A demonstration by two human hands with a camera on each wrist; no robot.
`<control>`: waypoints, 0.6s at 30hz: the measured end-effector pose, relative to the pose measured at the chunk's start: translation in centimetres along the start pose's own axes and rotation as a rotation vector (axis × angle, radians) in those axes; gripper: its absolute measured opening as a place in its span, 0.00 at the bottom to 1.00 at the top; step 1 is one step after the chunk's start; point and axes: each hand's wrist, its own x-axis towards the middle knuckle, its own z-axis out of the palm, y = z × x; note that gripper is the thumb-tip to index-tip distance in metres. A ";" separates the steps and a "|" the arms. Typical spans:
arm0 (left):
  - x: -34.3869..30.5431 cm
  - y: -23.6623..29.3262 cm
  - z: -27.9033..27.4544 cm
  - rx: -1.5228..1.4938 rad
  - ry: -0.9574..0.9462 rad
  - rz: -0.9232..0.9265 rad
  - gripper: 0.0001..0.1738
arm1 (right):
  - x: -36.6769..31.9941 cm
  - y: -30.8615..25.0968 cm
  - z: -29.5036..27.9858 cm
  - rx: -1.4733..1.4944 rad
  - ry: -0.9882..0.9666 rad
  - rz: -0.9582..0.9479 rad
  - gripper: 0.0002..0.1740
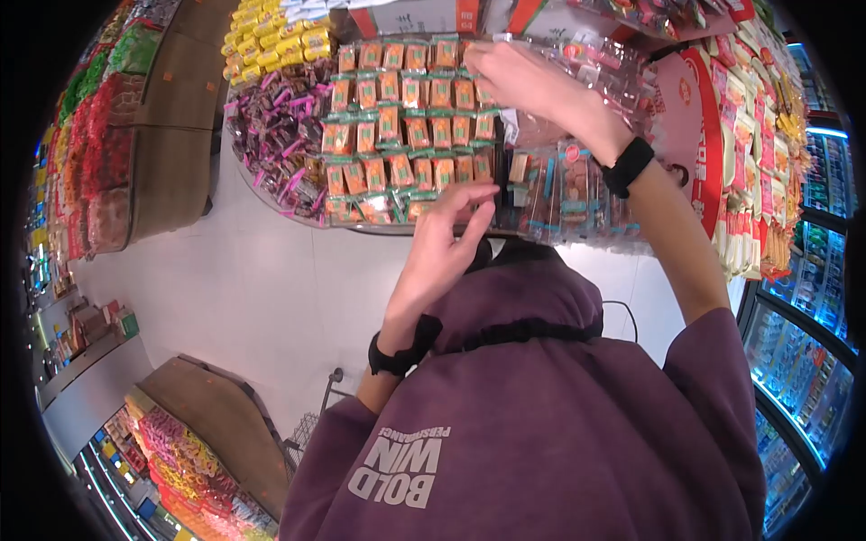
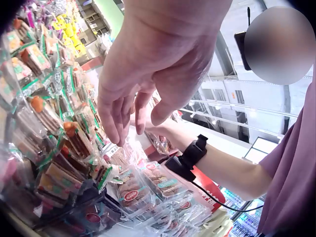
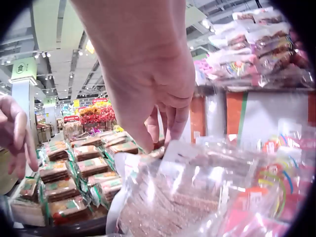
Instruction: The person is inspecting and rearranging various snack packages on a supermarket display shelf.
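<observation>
Small snack packets (image 1: 417, 132) with orange-and-tan faces and green-edged clear wrappers stand in several rows on the display. At the far right end of the back row, my right hand (image 1: 521, 79) reaches down, its thumb and fingers pinching a snack packet (image 3: 159, 144) that they partly hide. My left hand (image 1: 444, 236) hovers at the front edge of the rows, fingers loosely extended and nothing in them. The left wrist view shows that hand (image 2: 158, 64) with fingers pointing down beside the packets (image 2: 74, 133).
Larger clear bags (image 1: 577, 185) lie right of a dark divider (image 1: 502, 171). Purple-wrapped sweets (image 1: 280, 135) and yellow packets (image 1: 275, 41) fill the left side. A red-and-pink panel (image 1: 690, 126) stands at the right. Other shelves (image 1: 171, 171) flank the aisle floor (image 1: 271, 270).
</observation>
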 end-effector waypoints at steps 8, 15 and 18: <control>0.5 1.0 -0.9 0.001 -0.027 -0.004 0.14 | -5.5 -8.8 -5.1 -0.110 -0.213 0.145 0.11; 0.4 0.7 -0.9 0.023 -0.025 0.057 0.14 | -9.2 -9.7 0.0 -0.361 -0.323 0.133 0.20; 0.3 0.9 -1.0 0.030 -0.032 0.057 0.14 | -9.4 -9.7 -0.1 -0.351 -0.301 0.130 0.21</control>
